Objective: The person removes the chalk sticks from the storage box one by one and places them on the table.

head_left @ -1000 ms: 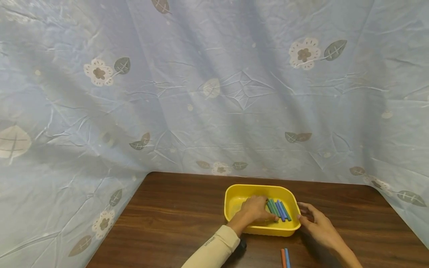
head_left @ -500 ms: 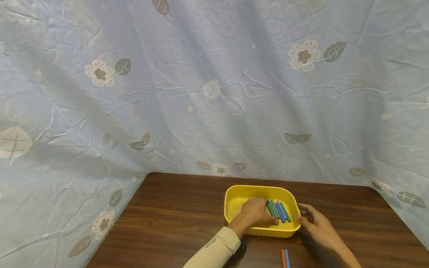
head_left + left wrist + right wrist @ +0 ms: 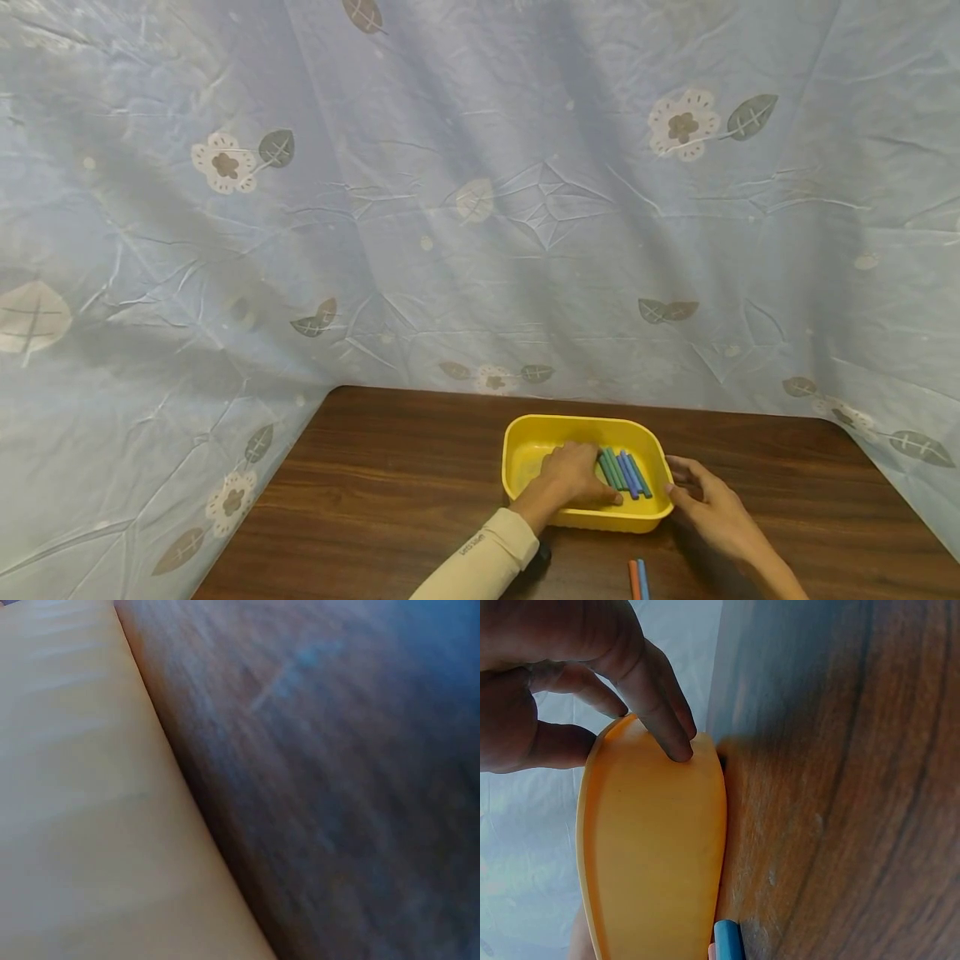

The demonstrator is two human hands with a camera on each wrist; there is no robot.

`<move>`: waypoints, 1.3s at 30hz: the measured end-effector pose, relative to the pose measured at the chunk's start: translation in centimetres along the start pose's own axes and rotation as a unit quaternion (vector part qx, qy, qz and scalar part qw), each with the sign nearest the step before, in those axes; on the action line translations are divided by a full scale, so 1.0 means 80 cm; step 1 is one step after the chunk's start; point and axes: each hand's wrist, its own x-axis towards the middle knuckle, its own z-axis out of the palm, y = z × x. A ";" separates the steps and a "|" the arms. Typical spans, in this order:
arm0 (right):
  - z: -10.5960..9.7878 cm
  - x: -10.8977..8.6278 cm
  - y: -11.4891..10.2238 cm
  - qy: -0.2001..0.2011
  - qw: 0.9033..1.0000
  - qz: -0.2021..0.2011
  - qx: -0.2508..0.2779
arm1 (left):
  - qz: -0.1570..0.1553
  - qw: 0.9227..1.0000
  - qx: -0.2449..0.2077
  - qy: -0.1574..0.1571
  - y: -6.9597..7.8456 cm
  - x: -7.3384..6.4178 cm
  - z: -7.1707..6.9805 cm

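At the near edge of the head view, a red-orange stick [image 3: 634,580] and a light blue stick [image 3: 643,580] lie side by side on the dark wood-grain surface [image 3: 375,492], their near ends out of view. To their left, a cream sleeve [image 3: 480,558] with dark lettering covers the left forearm, and a small dark object, too indistinct to name, shows by its cuff.

Beyond the sticks is the yellow tub [image 3: 603,522], upright on the surface. The left hand [image 3: 572,473] reaches over its near wall and down inside, back of the hand up, with the thumb out toward the right; the other fingertips are hidden, so whether they grasp anything I cannot tell. The right hand [image 3: 708,504] is at the tub's right end and holds it, thumb at the rim and fingers against the outer wall.

Inside the tub, just right of the left hand, green sticks [image 3: 617,469], blue sticks [image 3: 628,475] and a teal stick [image 3: 641,477] lie in a slanting row.

Behind the surface hangs a wrinkled pale blue cloth [image 3: 480,275] printed with white flowers and leaves.
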 end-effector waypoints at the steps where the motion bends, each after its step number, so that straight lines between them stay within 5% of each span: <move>1: 0.000 0.000 0.000 0.000 1.000 -0.001 -0.001 | 0.001 1.000 -0.001 0.000 0.000 0.001 0.000; 26: 0.005 0.001 0.005 -0.003 1.000 0.007 0.013 | 0.011 1.000 -0.012 0.006 -0.005 0.002 0.004; 39: 0.003 0.003 0.001 -0.008 0.999 0.012 0.034 | 0.038 0.997 -0.043 0.054 -0.007 -0.007 -0.021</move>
